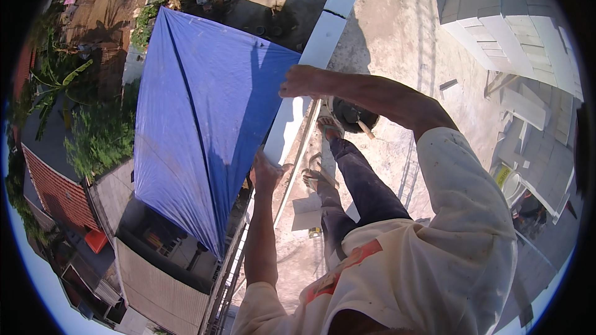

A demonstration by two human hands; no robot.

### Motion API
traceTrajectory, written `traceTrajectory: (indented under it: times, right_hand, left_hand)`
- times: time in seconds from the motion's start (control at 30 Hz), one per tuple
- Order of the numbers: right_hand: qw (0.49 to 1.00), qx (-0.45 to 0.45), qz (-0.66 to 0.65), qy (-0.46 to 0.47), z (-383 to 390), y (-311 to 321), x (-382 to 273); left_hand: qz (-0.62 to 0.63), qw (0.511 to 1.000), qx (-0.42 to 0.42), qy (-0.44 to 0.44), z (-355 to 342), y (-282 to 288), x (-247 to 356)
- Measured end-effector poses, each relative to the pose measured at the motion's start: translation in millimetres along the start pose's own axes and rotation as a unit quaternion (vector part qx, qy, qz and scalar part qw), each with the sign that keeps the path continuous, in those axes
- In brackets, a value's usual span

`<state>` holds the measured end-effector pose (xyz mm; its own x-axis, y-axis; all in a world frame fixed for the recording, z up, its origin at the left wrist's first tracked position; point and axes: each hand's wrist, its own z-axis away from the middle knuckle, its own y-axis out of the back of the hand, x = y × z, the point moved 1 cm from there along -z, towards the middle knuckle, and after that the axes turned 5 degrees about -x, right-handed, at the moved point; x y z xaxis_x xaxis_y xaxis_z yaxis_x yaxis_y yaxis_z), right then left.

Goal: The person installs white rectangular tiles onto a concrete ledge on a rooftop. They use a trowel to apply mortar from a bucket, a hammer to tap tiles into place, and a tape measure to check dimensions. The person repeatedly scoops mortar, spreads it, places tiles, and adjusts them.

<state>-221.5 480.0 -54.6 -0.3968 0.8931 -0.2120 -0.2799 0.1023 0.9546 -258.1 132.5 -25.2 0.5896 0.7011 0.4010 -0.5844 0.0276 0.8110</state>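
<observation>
white block (287,127), mid-frame, might tip outward if left hand (267,172) and right hand (299,81), clasping opposite ends, press unevenly.

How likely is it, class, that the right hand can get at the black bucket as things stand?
Probably yes, with a bend: the black bucket stands on the floor, and nothing visible seems to bar the way. The right hand is at the white wall, though, and would have to leave it first.

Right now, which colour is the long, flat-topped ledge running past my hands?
The long, flat-topped ledge is white, darker where shadowed; the head view shows it best.
</observation>
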Motion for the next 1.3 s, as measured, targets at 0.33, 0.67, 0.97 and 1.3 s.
traceTrajectory:
  times: [0.33, 0.67, 0.97, 1.3]
  right_hand:
    - [0.999, 0.042, 0.013, -0.008, 5, -29, 11]
    - [0.999, -0.028, -0.025, -0.018, -6, -7, 12]
    - [0.998, -0.035, -0.041, -0.029, -2, -17, 14]
    - [0.993, -0.112, -0.02, -0.04, -8, -14, 11]
  left_hand:
    - [0.028, 0.999, -0.009, 0.017, -13, -6, 19]
    - [0.045, 0.997, -0.044, 0.047, -13, 1, 18]
    - [0.049, 0.996, -0.055, 0.055, -13, 1, 25]
    - [0.028, 0.997, -0.05, 0.06, -9, 1, 26]
